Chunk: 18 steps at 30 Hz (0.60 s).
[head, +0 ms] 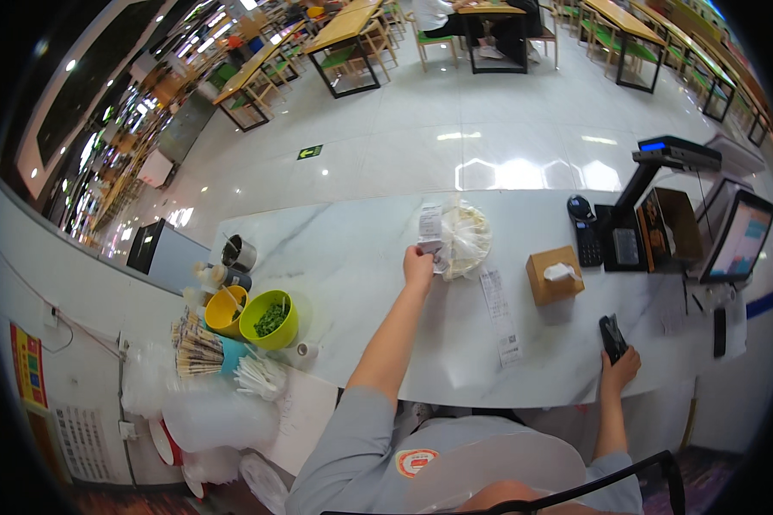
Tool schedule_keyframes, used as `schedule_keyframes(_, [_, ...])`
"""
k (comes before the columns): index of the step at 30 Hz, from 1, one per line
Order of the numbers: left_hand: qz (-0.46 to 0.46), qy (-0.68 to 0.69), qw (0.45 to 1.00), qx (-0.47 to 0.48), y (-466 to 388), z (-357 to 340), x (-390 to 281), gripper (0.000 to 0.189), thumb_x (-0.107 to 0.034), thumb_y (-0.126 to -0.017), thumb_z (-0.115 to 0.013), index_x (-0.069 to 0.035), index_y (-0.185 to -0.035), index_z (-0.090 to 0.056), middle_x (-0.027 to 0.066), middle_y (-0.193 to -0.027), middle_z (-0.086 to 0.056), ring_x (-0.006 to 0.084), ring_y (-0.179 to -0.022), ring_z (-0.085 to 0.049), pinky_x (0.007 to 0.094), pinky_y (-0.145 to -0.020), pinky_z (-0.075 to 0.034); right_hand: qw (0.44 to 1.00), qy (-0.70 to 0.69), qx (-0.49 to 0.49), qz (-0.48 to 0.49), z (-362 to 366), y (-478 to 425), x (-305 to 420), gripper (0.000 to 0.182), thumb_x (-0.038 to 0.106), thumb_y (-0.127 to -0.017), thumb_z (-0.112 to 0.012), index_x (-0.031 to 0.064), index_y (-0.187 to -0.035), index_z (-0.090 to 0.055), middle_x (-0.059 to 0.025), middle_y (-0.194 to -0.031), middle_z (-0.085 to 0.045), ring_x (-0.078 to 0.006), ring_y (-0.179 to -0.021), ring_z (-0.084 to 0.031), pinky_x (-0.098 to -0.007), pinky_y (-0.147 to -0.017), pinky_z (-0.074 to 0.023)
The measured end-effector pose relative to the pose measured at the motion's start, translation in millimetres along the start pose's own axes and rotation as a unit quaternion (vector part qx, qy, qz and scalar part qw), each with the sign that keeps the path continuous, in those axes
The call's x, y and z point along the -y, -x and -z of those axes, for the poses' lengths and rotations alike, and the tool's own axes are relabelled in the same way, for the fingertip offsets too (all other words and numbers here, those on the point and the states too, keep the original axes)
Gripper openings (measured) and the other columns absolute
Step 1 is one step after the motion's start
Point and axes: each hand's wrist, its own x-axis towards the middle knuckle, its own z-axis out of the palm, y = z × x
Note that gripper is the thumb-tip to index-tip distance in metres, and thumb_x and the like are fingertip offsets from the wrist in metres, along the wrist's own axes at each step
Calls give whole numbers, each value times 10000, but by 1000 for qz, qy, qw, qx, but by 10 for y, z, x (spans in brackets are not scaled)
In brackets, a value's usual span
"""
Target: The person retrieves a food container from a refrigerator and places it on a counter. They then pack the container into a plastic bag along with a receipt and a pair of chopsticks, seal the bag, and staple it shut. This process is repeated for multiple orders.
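My left hand (pixel 419 267) is at the lower left of a knotted clear plastic bag (pixel 467 238) holding a round container on the marble-look counter. Its fingers pinch a printed paper slip (pixel 430 225) beside the bag. Near the counter's front edge, my right hand (pixel 620 368) grips a black stapler (pixel 612 336), which points away from me. A long printed receipt (pixel 501 318) lies flat between my hands, just below the bag.
A tissue box (pixel 554 277) stands right of the receipt, with a keypad phone (pixel 586 235), a scanner stand (pixel 625 225) and a screen (pixel 741 238) beyond. At left are a green bowl of chopped greens (pixel 269 320), a yellow bowl (pixel 225 312), chopsticks (pixel 196 344) and a metal cup (pixel 239 253).
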Motion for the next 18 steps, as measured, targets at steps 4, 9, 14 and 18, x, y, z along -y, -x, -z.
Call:
schedule_keyframes(4, [-62, 4, 994, -86, -486, -157, 188, 475, -177, -846, -647, -16, -1264, -488, 145, -990, -656, 249, -812, -644, 368, -733, -530, 999, 42, -12, 24, -177, -125, 178, 714, 181, -783, -758, 44, -1388, -403, -191, -1379, -438, -392, -1279, -403, -607, -1054, -302])
schedule_keyframes(9, [19, 192, 979, -68, 478, -281, 401, 506, -274, -916, -637, 10, -1290, -450, 89, -873, -610, 206, -779, -570, 346, -703, -489, 985, 26, 8, 170, 57, 27, 469, 759, 80, -746, -705, 103, -1436, -390, -170, -1463, -342, -373, -1375, -305, -646, -1123, -161])
schedule_keyframes(14, [-112, 60, 991, -47, 2508, 563, 1530, 201, -160, -979, -561, -41, -1140, -572, 46, -932, -618, 109, -826, -564, 267, -771, -480, 883, -118, 114, 439, 74, 709, 1214, 688, 27, -710, -651, 42, -1369, -450, -180, -1400, -411, -386, -1350, -342, -619, -1144, -155])
schedule_keyframes(18, [-121, -199, 971, -61, 4318, 1654, 2556, 400, -86, -918, -573, -129, -1312, -519, 126, -1109, -631, 279, -1010, -626, 378, -849, -516, 713, -222, 259, 613, 157, 1504, 1915, 668, 22, -706, -626, 12, -1351, -450, -200, -1350, -447, -415, -1316, -365, -616, -1136, -185])
